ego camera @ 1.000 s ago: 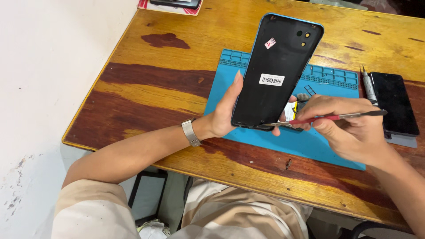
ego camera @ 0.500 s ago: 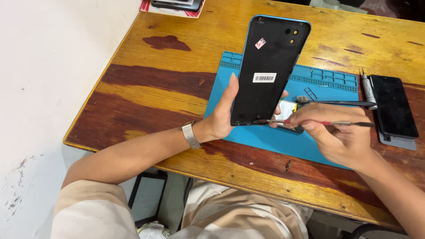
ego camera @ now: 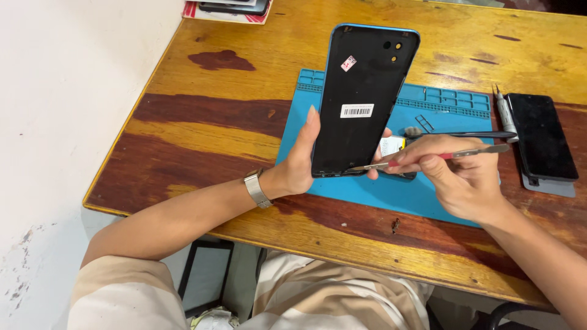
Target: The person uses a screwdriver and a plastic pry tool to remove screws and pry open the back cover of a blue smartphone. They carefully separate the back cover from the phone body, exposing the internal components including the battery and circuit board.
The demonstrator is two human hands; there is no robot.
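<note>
Wooden table (ego camera: 202, 146) carries a blue mat (ego camera: 379, 189); above it, frame centre, the left hand (ego camera: 302, 162) grips an upright phone (ego camera: 365, 101), the right hand (ego camera: 468, 183) pinching a red-handled tool (ego camera: 428, 157) at its lower edge. Another phone (ego camera: 541, 135) lies right.

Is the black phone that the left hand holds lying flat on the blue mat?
No, the left hand holds the black phone raised on end above the blue mat.
</note>
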